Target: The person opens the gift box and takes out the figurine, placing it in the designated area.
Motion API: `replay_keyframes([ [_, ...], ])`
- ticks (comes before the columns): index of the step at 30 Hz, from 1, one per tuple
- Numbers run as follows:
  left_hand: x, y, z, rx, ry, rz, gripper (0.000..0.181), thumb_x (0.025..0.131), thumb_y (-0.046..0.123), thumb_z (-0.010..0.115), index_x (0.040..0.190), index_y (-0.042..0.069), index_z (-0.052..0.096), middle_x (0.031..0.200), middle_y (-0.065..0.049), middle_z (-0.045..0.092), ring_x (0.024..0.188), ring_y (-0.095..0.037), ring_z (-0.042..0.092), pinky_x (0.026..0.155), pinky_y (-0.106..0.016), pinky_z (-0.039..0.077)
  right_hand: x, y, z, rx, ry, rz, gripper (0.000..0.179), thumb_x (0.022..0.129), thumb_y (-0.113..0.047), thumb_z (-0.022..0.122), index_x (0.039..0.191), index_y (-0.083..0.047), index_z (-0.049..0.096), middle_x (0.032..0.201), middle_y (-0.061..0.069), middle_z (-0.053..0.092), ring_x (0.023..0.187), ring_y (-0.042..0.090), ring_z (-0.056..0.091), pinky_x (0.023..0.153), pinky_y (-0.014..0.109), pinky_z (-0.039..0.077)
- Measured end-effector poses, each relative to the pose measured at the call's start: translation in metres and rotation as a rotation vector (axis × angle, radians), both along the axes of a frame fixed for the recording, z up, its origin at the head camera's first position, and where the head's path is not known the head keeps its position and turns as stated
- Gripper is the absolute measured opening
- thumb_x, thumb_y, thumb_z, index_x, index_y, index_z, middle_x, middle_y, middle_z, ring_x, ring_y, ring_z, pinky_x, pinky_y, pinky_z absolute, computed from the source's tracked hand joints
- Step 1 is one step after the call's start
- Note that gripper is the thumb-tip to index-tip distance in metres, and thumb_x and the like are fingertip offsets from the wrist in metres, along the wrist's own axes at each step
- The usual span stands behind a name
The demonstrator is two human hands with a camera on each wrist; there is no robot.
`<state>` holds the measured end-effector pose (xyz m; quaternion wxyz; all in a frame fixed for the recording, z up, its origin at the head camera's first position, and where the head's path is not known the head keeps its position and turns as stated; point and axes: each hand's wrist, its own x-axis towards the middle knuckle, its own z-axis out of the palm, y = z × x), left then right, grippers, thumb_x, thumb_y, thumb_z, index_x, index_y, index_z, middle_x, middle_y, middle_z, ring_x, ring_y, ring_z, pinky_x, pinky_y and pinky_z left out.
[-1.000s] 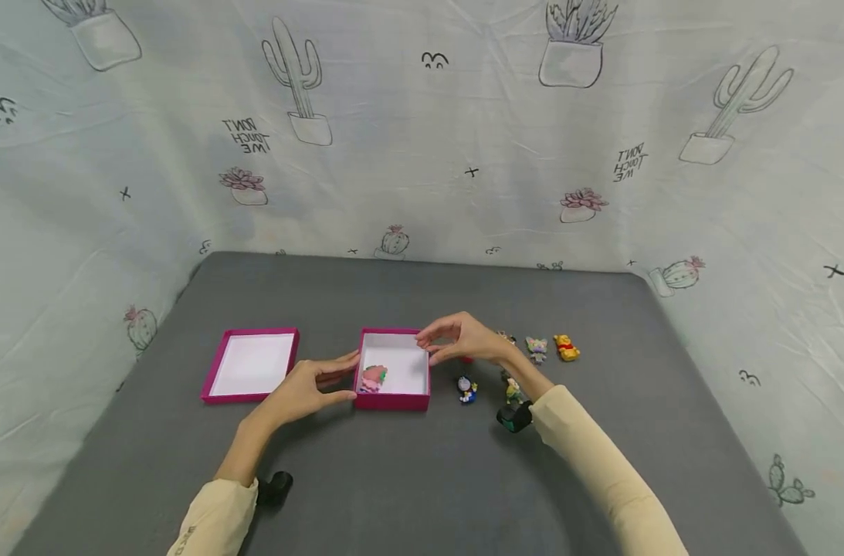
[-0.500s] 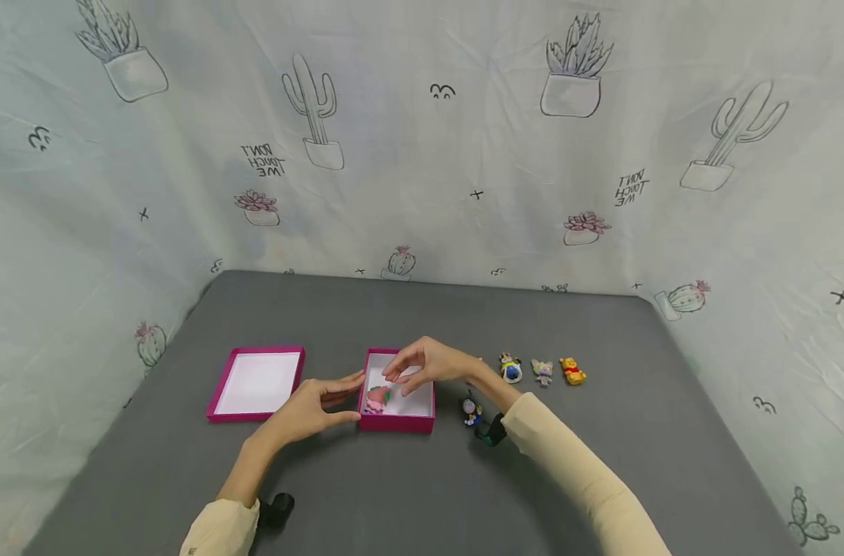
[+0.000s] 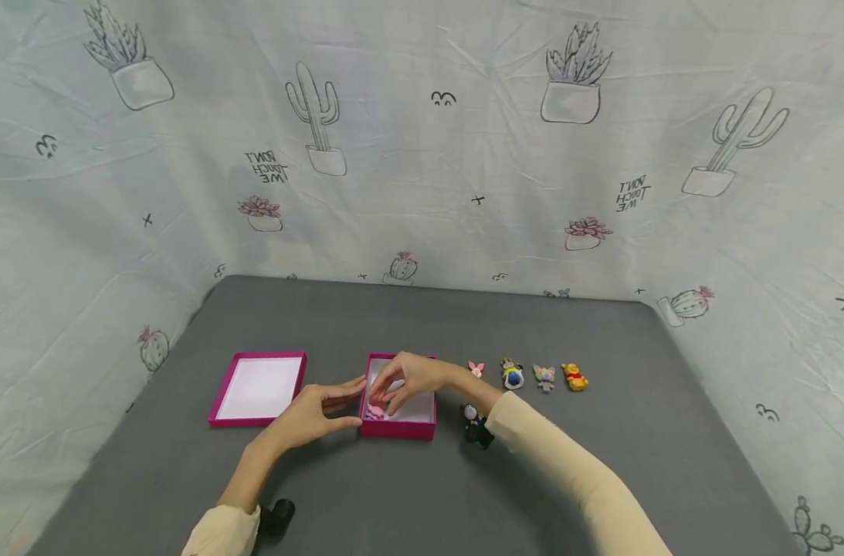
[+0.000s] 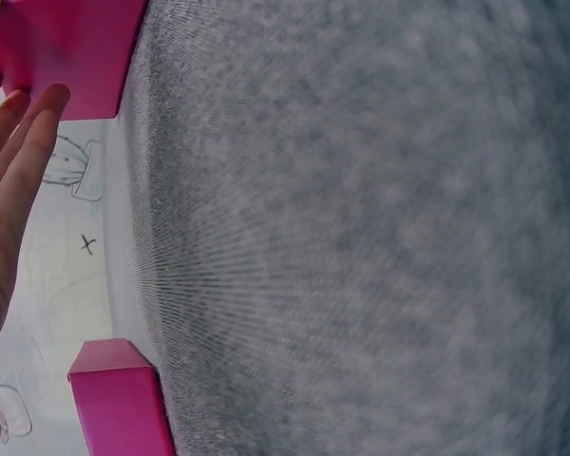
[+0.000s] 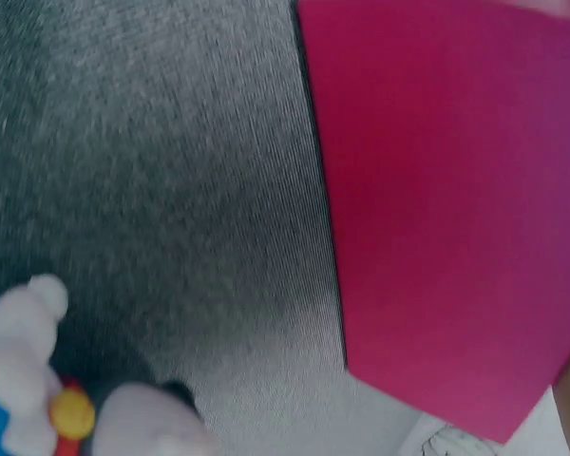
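A magenta open box (image 3: pixel 397 431) with a white inside stands on the grey table. My left hand (image 3: pixel 310 413) rests against its left side, fingers and thumb extended; the left wrist view shows straight fingertips (image 4: pixel 52 100) at the magenta wall. Inside the box, my right hand (image 3: pixel 411 376) reaches down to the left front corner, its thumb and fingers pinching a small pink figurine (image 3: pixel 375 413). Part of that figurine is hidden behind the fingers. In the right wrist view, the box wall (image 5: pixel 446 209) hides most of the right hand.
Left of the box lies the matching lid (image 3: pixel 258 386), white side up. Right of it stand a piglet figurine (image 3: pixel 476 369), a blue-bellied one (image 3: pixel 512 376), a grey-pink one (image 3: pixel 544 378) and a yellow bear (image 3: pixel 574 377). A blue-and-white figurine (image 5: pixel 19 361) stands near the right wrist.
My right hand has moved left and down from the box's right edge to the pink figurine in the corner. The left hand stays at the box's side. The head view has tilted up slightly.
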<state>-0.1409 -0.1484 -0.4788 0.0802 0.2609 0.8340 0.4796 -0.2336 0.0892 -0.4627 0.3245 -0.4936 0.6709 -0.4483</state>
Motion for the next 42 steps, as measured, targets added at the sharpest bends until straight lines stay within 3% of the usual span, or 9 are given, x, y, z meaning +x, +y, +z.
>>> replay_keyframes([
  [5,-0.001,0.0,-0.003,0.01,-0.012,-0.006,0.066,0.081,0.025,0.077,0.138,0.002,0.051,0.144,-0.016,0.044,0.124,-0.03,0.051,0.094,-0.035,0.05,0.005,-0.006,-0.002,0.043,0.067,-0.013,0.027,0.078,0.004,0.076,0.103,0.008,0.069,0.097,0.015,0.07,0.088,0.006,0.064,0.082,0.029,0.057],
  [8,-0.003,0.001,-0.005,0.001,-0.008,-0.007,0.066,0.081,0.025,0.078,0.138,0.003,0.051,0.144,-0.015,0.044,0.124,-0.028,0.051,0.094,-0.034,0.05,0.002,-0.003,0.001,0.066,0.183,-0.042,0.021,0.083,0.001,0.072,0.104,0.005,0.07,0.097,0.012,0.071,0.089,0.006,0.065,0.08,0.024,0.056],
  [11,-0.008,0.001,-0.004,-0.002,0.005,-0.007,0.066,0.081,0.024,0.078,0.138,0.003,0.051,0.143,-0.014,0.045,0.123,-0.027,0.052,0.094,-0.033,0.05,-0.005,0.006,0.009,0.07,0.348,-0.155,0.018,0.088,0.001,0.067,0.105,0.003,0.07,0.099,0.011,0.071,0.09,0.009,0.066,0.082,0.021,0.055],
  [14,-0.012,0.0,-0.003,0.005,0.006,-0.006,0.067,0.081,0.023,0.078,0.137,0.001,0.051,0.144,-0.014,0.045,0.123,-0.026,0.052,0.094,-0.034,0.049,-0.012,0.016,0.019,0.061,0.412,-0.285,0.018,0.089,0.002,0.065,0.106,0.004,0.069,0.102,0.015,0.07,0.091,0.014,0.066,0.083,0.022,0.054],
  [18,-0.016,-0.001,-0.002,0.009,-0.011,-0.011,0.067,0.081,0.022,0.078,0.137,0.0,0.05,0.145,-0.013,0.044,0.124,-0.026,0.051,0.094,-0.034,0.049,-0.017,0.026,0.025,0.071,0.358,-0.31,0.021,0.088,0.003,0.066,0.109,0.006,0.068,0.104,0.019,0.069,0.091,0.017,0.064,0.083,0.024,0.055],
  [26,-0.021,-0.002,-0.001,-0.011,-0.016,0.002,0.067,0.08,0.023,0.079,0.138,0.005,0.051,0.144,-0.011,0.045,0.124,-0.025,0.052,0.094,-0.034,0.049,-0.017,0.035,0.029,0.169,0.326,-0.217,0.026,0.084,0.006,0.069,0.11,0.007,0.067,0.105,0.019,0.068,0.095,0.019,0.064,0.083,0.022,0.055],
  [36,-0.024,-0.006,-0.002,-0.008,-0.022,0.0,0.068,0.08,0.021,0.08,0.139,0.004,0.05,0.144,-0.011,0.044,0.125,-0.026,0.051,0.095,-0.035,0.049,-0.008,0.037,0.032,0.248,0.165,-0.106,0.047,0.074,-0.004,0.082,0.116,0.005,0.065,0.111,0.018,0.064,0.096,0.02,0.059,0.09,0.027,0.053],
  [42,-0.023,-0.009,-0.006,0.002,-0.032,0.001,0.068,0.079,0.018,0.08,0.139,0.004,0.05,0.145,-0.011,0.043,0.126,-0.025,0.05,0.095,-0.034,0.048,-0.005,0.031,0.031,0.251,0.167,-0.068,0.047,0.074,-0.003,0.082,0.116,0.004,0.063,0.101,0.019,0.063,0.09,0.019,0.059,0.085,0.03,0.055],
])
